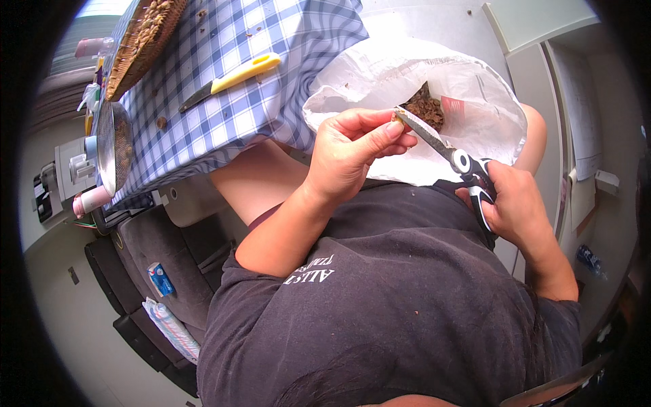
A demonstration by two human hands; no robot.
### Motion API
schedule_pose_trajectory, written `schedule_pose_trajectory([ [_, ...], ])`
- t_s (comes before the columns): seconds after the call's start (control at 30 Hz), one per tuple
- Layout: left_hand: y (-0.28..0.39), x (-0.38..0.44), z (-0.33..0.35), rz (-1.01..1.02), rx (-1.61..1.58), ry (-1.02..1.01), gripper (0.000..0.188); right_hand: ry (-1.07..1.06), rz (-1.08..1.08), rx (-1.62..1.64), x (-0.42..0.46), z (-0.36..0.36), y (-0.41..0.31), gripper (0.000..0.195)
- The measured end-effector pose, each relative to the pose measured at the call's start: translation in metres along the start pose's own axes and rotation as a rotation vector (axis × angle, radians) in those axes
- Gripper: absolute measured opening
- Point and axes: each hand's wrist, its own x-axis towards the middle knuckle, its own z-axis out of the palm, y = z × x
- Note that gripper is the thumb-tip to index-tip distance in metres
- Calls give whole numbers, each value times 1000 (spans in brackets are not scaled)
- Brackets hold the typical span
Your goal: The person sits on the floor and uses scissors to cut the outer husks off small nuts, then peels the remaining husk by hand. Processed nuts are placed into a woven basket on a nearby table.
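My left hand (351,150) pinches a small brownish piece (398,118) between thumb and fingertips, above the mouth of a white plastic bag. My right hand (513,203) grips black-and-white kitchen scissors (462,161) by the handles. The tips of the scissor blades (424,129) touch or nearly touch the small piece; the fingers partly hide it, so I cannot tell what it is. The open white plastic bag (351,71) rests at my lap between my legs. Brown, crumbly scraps (427,112) lie inside it.
On the blue-and-white checked tablecloth (224,30) lies a yellow-handled knife (231,81). A wicker basket (127,71) of small tan pieces and a metal mesh strainer (114,147) stand at the table's left edge. A grey sofa (157,244) and a cabinet (534,86) flank me.
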Motion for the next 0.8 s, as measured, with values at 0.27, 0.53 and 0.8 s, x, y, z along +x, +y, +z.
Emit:
schedule_pose_trajectory([
  [0.27, 2, 6, 2, -142, -9, 89, 27, 92, -1, -147, 0, 4, 12, 34],
  [0.53, 23, 2, -10, 2, 158, -97, 30, -5, 123, -185, -3, -4, 17, 49],
  [0.8, 253, 50, -77, 935, 1308, 785, 26, 167, 198, -99, 12, -10, 0, 42],
])
